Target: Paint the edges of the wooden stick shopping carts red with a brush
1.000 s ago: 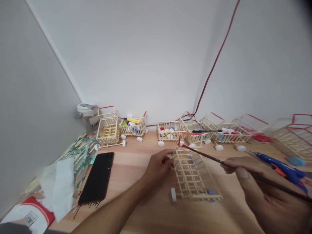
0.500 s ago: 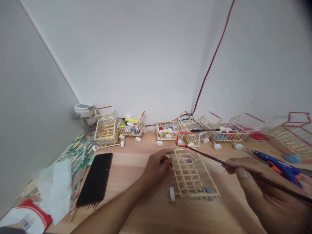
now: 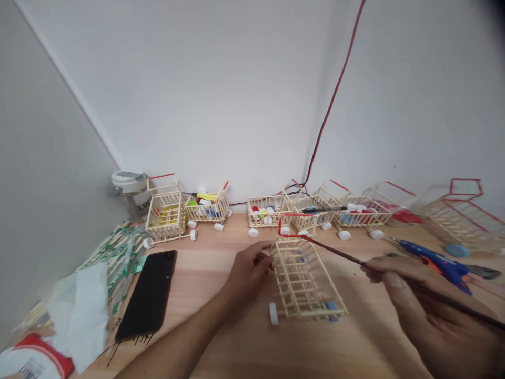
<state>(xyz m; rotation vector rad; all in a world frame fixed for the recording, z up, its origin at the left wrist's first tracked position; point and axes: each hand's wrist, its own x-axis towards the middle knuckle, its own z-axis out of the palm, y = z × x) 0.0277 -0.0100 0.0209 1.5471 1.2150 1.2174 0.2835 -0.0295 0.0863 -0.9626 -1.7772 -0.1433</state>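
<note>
Wooden cart (image 3: 295,282) in hand (image 3: 250,268); "LUC" cup (image 3: 132,188)

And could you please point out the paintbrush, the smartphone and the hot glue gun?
Paintbrush (image 3: 335,250): head view, on the dark handle.
Smartphone (image 3: 148,295): head view, middle of the black screen.
Hot glue gun (image 3: 441,261): head view, on its blue body.

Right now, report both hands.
Left hand: closed, holding the small pale wooden-stick cart.
Right hand: closed, holding the slim dark-brown paintbrush.
</note>
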